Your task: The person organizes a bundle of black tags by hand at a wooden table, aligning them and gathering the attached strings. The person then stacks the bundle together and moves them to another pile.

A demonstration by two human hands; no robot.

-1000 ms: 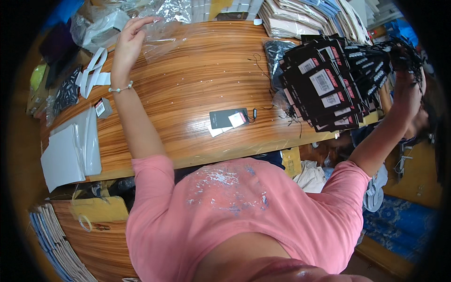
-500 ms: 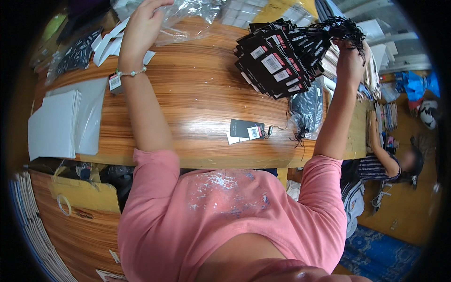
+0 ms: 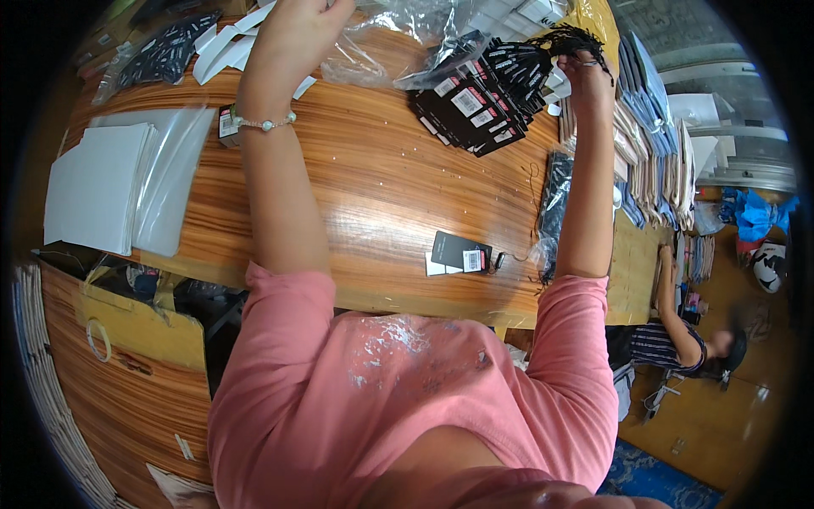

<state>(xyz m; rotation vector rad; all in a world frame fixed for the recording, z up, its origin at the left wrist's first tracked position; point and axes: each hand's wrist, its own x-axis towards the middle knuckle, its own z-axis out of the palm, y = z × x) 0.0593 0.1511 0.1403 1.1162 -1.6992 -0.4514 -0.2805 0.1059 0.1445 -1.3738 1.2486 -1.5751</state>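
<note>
My right hand [image 3: 588, 81] is closed round the black strings [image 3: 577, 42] of a thick bunch of black hang tags [image 3: 475, 106], held over the far side of the table. The tags fan out leftward and show white barcode labels. A crumpled clear plastic bag [image 3: 365, 64] lies at the far edge, its right part overlapping the upper tags. My left hand [image 3: 297, 38], with a bead bracelet on the wrist, is at the bag's left side. Its bent fingers look closed on the plastic, though the frame's top edge cuts off the tips. A loose black tag [image 3: 458, 252] lies nearer me.
White sheets [image 3: 97, 187] and clear sleeves [image 3: 174, 182] lie at the left. A bag of black items [image 3: 165, 55] is at the far left, folded garments [image 3: 649, 127] at the right. A dark packet [image 3: 555, 195] lies beside my right forearm. Another person [image 3: 678, 339] works farther right.
The view has shifted slightly. My left hand has moved right, toward the tags. The tag bunch has come closer to the clear bag, which now overlaps its upper edge.
</note>
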